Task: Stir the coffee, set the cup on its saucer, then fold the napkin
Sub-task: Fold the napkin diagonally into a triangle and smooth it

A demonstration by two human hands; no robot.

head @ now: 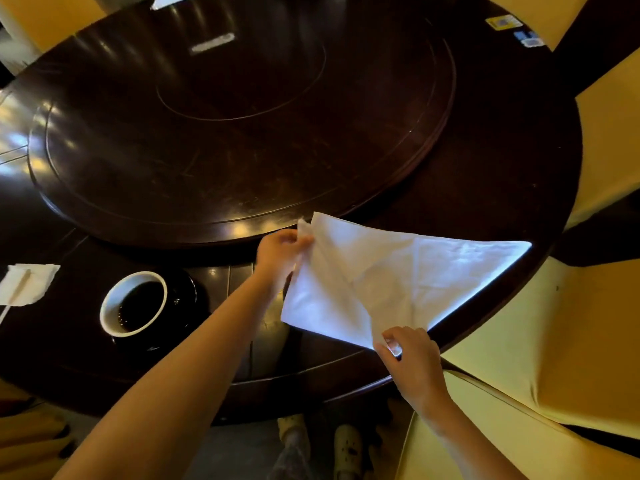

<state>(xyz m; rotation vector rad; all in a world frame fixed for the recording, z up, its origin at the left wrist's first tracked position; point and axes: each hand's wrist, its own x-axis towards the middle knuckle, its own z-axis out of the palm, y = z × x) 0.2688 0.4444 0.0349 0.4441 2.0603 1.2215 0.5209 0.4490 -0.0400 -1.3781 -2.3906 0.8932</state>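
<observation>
- The left hand (280, 252) has its grip closed on the far left corner of the napkin (391, 271), thumb and fingertips pinching the cloth and lifting it a little off the table (485, 188)
- The right hand (410, 358) has its grip closed on the near corner of the same napkin, pinched between thumb and forefinger just above the table's near edge
- Between the two grips the napkin is white and partly folded: a diagonal crease runs from the left grip down toward the right grip, and one layer lies over another
- Right of both grips, the napkin stretches out to a point that reaches the table's rim
- Left of the left grip, and below the left forearm's line, the cup (134, 303) stands upright on the saucer (183, 296); the cup is white with dark coffee inside, the saucer black
- Farther left of the cup, well apart from both grips, a stirrer (15, 296) lies on a small white tissue (29, 284) by the picture's edge
- Beyond the left grip, the raised round turntable (225, 133) fills the table's middle, dark and glossy
- Right of the right grip, yellow chairs (554, 341) stand close around the table
</observation>
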